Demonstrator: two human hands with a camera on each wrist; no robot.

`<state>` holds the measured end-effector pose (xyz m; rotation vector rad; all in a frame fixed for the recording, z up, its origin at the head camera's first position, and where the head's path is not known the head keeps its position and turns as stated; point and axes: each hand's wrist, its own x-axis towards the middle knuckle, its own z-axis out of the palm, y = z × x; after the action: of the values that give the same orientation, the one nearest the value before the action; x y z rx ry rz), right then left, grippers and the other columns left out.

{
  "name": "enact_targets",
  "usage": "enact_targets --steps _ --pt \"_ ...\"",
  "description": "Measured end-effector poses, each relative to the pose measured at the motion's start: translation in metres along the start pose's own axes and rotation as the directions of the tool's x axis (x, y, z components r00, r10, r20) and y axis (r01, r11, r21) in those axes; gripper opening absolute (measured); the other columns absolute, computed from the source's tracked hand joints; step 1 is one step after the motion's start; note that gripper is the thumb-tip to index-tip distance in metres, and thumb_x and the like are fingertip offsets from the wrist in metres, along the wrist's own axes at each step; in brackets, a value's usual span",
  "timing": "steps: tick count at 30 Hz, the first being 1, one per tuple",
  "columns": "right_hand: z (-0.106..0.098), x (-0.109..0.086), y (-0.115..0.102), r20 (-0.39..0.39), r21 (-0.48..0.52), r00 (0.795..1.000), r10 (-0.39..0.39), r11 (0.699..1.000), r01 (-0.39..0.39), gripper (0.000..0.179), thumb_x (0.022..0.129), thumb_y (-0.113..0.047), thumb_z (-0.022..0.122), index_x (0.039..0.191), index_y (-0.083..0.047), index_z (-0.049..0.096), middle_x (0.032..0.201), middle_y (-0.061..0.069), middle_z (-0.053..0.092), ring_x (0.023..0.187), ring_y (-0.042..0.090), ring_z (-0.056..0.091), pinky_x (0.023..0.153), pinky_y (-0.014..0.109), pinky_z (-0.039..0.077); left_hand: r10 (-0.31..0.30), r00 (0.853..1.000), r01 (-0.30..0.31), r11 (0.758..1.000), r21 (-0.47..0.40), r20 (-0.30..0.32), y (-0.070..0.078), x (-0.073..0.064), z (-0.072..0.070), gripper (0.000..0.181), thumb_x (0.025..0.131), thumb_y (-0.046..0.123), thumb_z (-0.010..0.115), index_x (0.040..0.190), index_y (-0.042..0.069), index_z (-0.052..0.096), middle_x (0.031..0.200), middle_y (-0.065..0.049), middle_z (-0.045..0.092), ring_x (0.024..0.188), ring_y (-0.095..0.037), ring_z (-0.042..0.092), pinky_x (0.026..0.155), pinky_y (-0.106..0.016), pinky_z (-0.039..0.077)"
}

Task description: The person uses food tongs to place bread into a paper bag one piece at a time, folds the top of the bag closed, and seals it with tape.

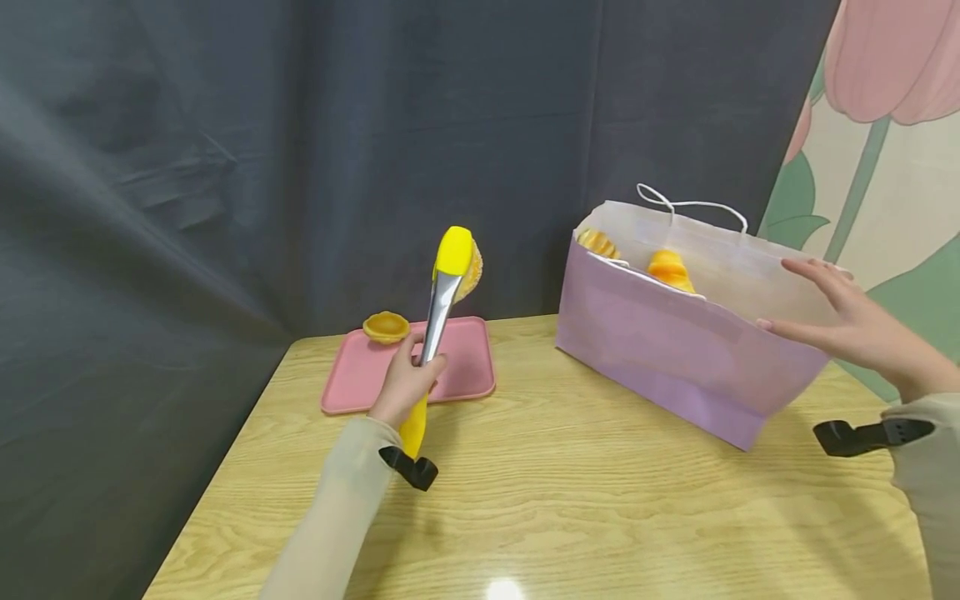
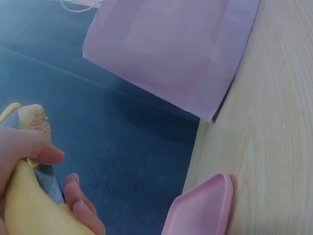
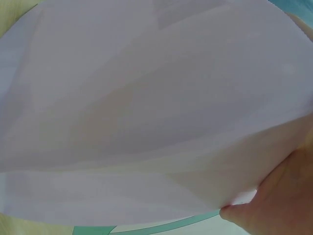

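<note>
My left hand (image 1: 406, 385) grips yellow-and-metal food tongs (image 1: 441, 312) raised over the pink tray (image 1: 467, 367). Between the yellow tips is a pastry with a white, crumbly coating (image 1: 472, 275), partly hidden behind the near tip; the left wrist view shows it as a pale brown piece (image 2: 34, 120). My right hand (image 1: 847, 321) spreads its fingers at the right end of a lilac paper bag (image 1: 667, 342), thumb at the front rim and fingers along the back rim. Inside the bag's mouth show a golden croissant-like bread (image 1: 670, 269) and a striped bread (image 1: 597, 242).
An egg tart (image 1: 386, 327) sits at the tray's back left edge. White cord handles (image 1: 697, 204) stand up from the bag's back rim. A dark curtain (image 1: 450, 125) hangs behind the wooden table (image 1: 562, 500), and a wall with painted tulips (image 1: 900, 167) is at right.
</note>
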<state>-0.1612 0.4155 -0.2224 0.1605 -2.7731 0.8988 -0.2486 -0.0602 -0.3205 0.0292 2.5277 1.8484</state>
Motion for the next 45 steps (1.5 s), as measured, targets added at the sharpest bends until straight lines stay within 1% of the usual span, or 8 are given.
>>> enact_targets --steps 9,15,20,24,30,35,39,45 --pt "-0.002 -0.002 0.000 0.008 -0.011 1.000 0.017 1.000 -0.017 0.090 0.086 -0.029 0.064 0.151 -0.017 0.003 0.155 0.010 -0.018 0.139 0.025 -0.030 0.101 0.071 -0.012 0.011 0.999 -0.011 1.000 -0.009 0.041 0.015 0.004 0.005 0.052 0.089 0.025 0.057 0.135 0.015 0.037 0.090 -0.010 0.053 0.073 -0.017 0.050 0.067 -0.023 0.042" --pt "-0.002 -0.004 0.000 0.015 -0.009 1.000 0.020 1.000 -0.020 0.088 0.087 -0.029 0.063 0.151 -0.017 0.003 0.155 0.010 -0.019 0.138 0.026 -0.031 0.100 0.071 -0.013 0.020 0.998 -0.020 1.000 -0.005 0.063 0.021 0.006 0.010 0.049 0.087 0.026 0.058 0.132 0.015 0.039 0.083 -0.008 0.051 0.068 -0.017 0.048 0.064 -0.025 0.041" --pt "0.000 -0.006 -0.003 0.020 -0.007 0.999 0.037 0.999 -0.037 0.088 0.087 -0.031 0.062 0.151 -0.018 0.003 0.154 0.008 -0.021 0.138 0.026 -0.032 0.101 0.071 -0.012 0.031 0.996 -0.033 0.999 0.016 0.084 0.031 0.007 0.013 0.048 0.087 0.027 0.058 0.131 0.017 0.040 0.091 -0.010 0.055 0.073 -0.018 0.050 0.067 -0.025 0.042" --pt "-0.001 -0.006 -0.004 0.008 0.001 1.000 0.027 1.000 -0.027 0.088 0.086 -0.029 0.063 0.151 -0.017 0.004 0.156 0.008 -0.018 0.139 0.025 -0.030 0.101 0.070 -0.012 0.061 0.992 -0.061 0.998 0.003 0.109 0.040 0.007 0.017 0.048 0.087 0.025 0.059 0.130 0.017 0.041 0.099 -0.014 0.057 0.076 -0.020 0.051 0.069 -0.025 0.043" --pt "-0.001 -0.006 -0.004 0.023 0.010 0.999 0.031 0.999 -0.031 0.089 0.086 -0.029 0.063 0.151 -0.019 0.004 0.155 0.007 -0.019 0.138 0.025 -0.031 0.101 0.071 -0.012 0.109 0.984 -0.107 0.994 -0.023 0.140 0.052 0.006 0.025 0.044 0.086 0.020 0.058 0.127 0.015 0.043 0.103 -0.014 0.059 0.077 -0.019 0.051 0.067 -0.024 0.044" --pt "0.000 -0.006 -0.003 0.013 0.008 1.000 0.022 1.000 -0.023 0.088 0.086 -0.029 0.064 0.151 -0.017 0.006 0.156 0.008 -0.018 0.139 0.026 -0.030 0.101 0.071 -0.012 0.129 0.981 -0.130 0.992 -0.001 0.148 0.060 0.007 0.031 0.042 0.086 0.019 0.058 0.125 0.015 0.044 0.102 -0.013 0.057 0.079 -0.020 0.052 0.068 -0.025 0.044" --pt "-0.001 -0.006 -0.002 0.003 0.010 1.000 0.012 1.000 -0.012 0.088 0.085 -0.028 0.065 0.151 -0.016 0.007 0.156 0.009 -0.018 0.140 0.025 -0.029 0.101 0.070 -0.012 0.131 0.978 -0.135 0.991 0.014 0.159 0.066 0.008 0.034 0.041 0.086 0.020 0.059 0.124 0.015 0.045 0.096 -0.013 0.056 0.077 -0.020 0.051 0.069 -0.025 0.044" --pt "-0.002 -0.007 -0.001 0.005 0.010 1.000 0.013 1.000 -0.013 0.087 0.086 -0.028 0.064 0.151 -0.016 0.007 0.155 0.009 -0.018 0.139 0.026 -0.030 0.101 0.070 -0.014 0.114 0.977 -0.121 0.992 0.025 0.177 0.074 0.011 0.040 0.042 0.086 0.023 0.060 0.125 0.016 0.044 0.097 -0.012 0.057 0.076 -0.019 0.052 0.069 -0.025 0.044"
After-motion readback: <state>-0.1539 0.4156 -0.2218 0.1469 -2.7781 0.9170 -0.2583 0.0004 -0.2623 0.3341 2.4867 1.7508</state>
